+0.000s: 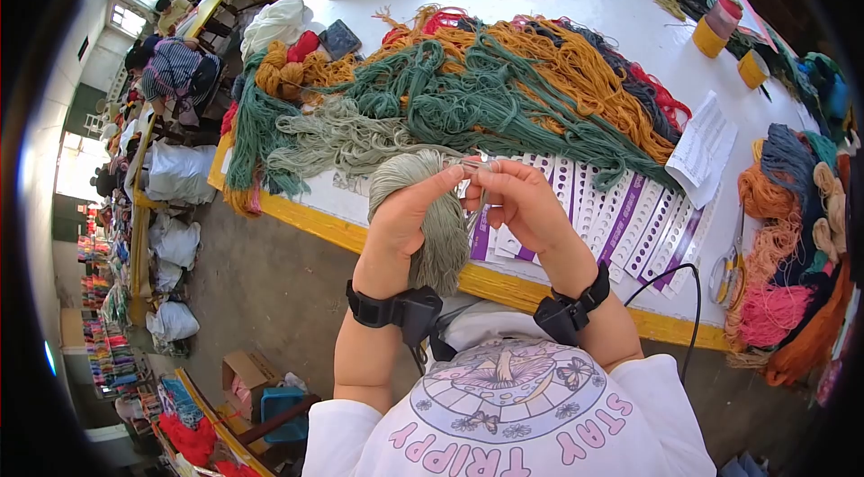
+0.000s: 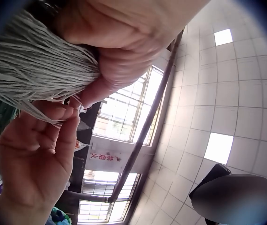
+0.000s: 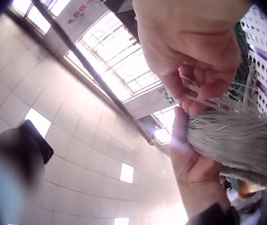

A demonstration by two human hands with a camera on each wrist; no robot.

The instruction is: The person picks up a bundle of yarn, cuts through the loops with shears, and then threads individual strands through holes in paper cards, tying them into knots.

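A thick skein of grey-green yarn (image 1: 445, 247) hangs over the yellow table edge. My left hand (image 1: 403, 218) grips it near its top, the thumb reaching across toward the other hand. Fingertip to fingertip with it, my right hand (image 1: 529, 205) pinches thin strands drawn from the skein. In the right wrist view those pale strands (image 3: 201, 97) run between the right thumb and fingers. The left wrist view shows the skein's threads (image 2: 35, 61) gathered beneath the left hand. Behind the hands, looser pale green yarn (image 1: 342, 139) lies on the table.
Green yarn (image 1: 450, 90) and mustard yarn (image 1: 576, 58) are heaped across the white table. Purple-and-white punched cards (image 1: 621, 225) lie under the right forearm, with a paper sheet (image 1: 702, 148) beyond. At the right are scissors (image 1: 725, 277), yarn cones (image 1: 717, 27) and coloured skeins (image 1: 774, 243).
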